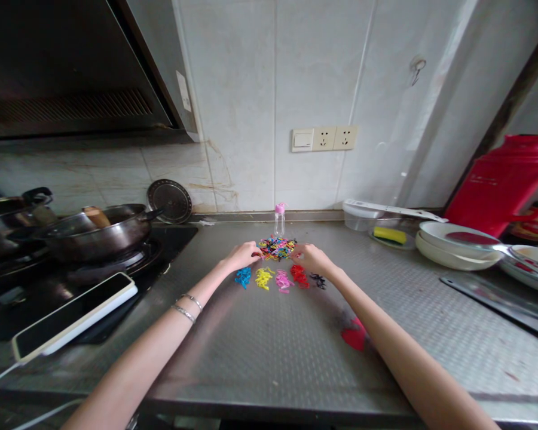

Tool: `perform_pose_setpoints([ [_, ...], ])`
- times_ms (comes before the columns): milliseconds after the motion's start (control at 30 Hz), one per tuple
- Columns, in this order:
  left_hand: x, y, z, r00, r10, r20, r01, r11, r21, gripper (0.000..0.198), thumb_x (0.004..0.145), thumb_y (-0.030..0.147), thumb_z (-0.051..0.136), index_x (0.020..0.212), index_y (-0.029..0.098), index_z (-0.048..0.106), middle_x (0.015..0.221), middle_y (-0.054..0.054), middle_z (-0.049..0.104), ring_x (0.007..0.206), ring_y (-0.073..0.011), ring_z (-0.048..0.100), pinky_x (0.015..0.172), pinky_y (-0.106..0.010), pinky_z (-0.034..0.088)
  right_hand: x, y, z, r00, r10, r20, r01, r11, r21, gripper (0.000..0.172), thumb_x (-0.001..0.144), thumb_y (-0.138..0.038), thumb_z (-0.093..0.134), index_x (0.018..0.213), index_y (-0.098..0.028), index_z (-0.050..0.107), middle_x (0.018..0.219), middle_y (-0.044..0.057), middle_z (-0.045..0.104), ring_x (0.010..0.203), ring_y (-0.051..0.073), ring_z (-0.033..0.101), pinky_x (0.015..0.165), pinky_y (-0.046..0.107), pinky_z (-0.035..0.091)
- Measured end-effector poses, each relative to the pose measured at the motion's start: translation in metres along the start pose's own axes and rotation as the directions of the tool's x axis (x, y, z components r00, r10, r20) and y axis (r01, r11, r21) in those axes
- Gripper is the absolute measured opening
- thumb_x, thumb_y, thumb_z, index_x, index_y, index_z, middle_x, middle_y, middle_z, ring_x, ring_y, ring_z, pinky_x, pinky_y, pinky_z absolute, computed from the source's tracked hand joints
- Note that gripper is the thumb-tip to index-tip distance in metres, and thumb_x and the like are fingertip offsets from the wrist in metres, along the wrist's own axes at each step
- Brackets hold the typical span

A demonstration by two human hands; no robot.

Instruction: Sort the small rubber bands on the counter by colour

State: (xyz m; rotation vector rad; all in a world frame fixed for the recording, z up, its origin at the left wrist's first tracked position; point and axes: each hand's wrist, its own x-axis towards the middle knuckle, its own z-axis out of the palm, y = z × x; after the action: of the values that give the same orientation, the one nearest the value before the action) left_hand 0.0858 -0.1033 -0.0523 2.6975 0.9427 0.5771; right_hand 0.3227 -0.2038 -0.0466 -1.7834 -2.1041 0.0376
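A mixed heap of small colourful bands [277, 246] lies on the steel counter [269, 352]. In front of it sit sorted little piles: blue [243, 276], yellow [264, 278], pink [283, 280], red [299, 275] and black [318, 280]. My left hand [242, 255] reaches to the heap's left edge with its fingers pinched together there. At the heap's right edge is my right hand [311, 258], fingers curled closed. What either hand holds is too small to see. A small clear bottle with a pink cap [279, 219] stands just behind the heap.
On the stove at left stands a pan [103, 232], and a phone [74, 313] on a cable lies at its edge. At right are stacked white plates [457, 245], a yellow sponge [389, 235], a red thermos [504, 182] and a clear box [358, 215]. Under my right forearm is a red scrap [354, 335].
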Motion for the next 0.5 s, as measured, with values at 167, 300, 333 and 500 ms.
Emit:
perform_pose_setpoints([
  [167,0.004,0.000,0.005,1.000,0.010,0.008,-0.010,0.999,0.046,0.017,0.073,0.027,0.054,0.079,0.025,0.070,0.083,-0.003,0.058,0.074,-0.0154,0.053,0.062,-0.023,0.036,-0.002,-0.001,-0.003,1.000,-0.002,-0.017,0.002,1.000,-0.023,0.020,0.077,-0.026,0.047,0.083,-0.024,0.067,0.095,0.003,0.065,0.090,0.016,0.058,0.076,0.020,0.040],
  [300,0.007,0.002,0.006,1.000,0.026,0.014,-0.028,0.995,0.091,0.018,0.073,0.027,0.053,0.078,0.023,0.070,0.082,-0.004,0.058,0.072,-0.0156,0.052,0.061,-0.023,0.035,-0.003,-0.001,-0.005,1.000,0.011,-0.027,-0.012,0.999,-0.030,0.021,0.078,-0.027,0.046,0.083,-0.024,0.067,0.095,0.003,0.065,0.091,0.016,0.057,0.077,0.020,0.039],
  [333,0.008,0.002,0.007,1.000,0.028,0.013,-0.029,0.995,0.091,0.018,0.073,0.027,0.053,0.078,0.023,0.070,0.082,-0.004,0.059,0.072,-0.0155,0.052,0.061,-0.023,0.035,-0.003,-0.001,-0.006,1.000,0.011,-0.029,-0.011,0.999,-0.030,0.021,0.078,-0.026,0.046,0.083,-0.024,0.067,0.094,0.003,0.066,0.091,0.016,0.057,0.077,0.020,0.039],
  [500,0.011,0.003,0.008,0.998,0.064,-0.016,-0.063,0.997,0.036,0.018,0.073,0.025,0.053,0.076,0.019,0.070,0.079,-0.005,0.059,0.071,-0.0145,0.052,0.065,-0.023,0.037,-0.002,0.004,-0.008,0.998,0.039,-0.043,-0.041,0.998,-0.039,0.023,0.078,-0.025,0.045,0.083,-0.025,0.067,0.093,0.002,0.066,0.089,0.016,0.058,0.074,0.020,0.040],
])
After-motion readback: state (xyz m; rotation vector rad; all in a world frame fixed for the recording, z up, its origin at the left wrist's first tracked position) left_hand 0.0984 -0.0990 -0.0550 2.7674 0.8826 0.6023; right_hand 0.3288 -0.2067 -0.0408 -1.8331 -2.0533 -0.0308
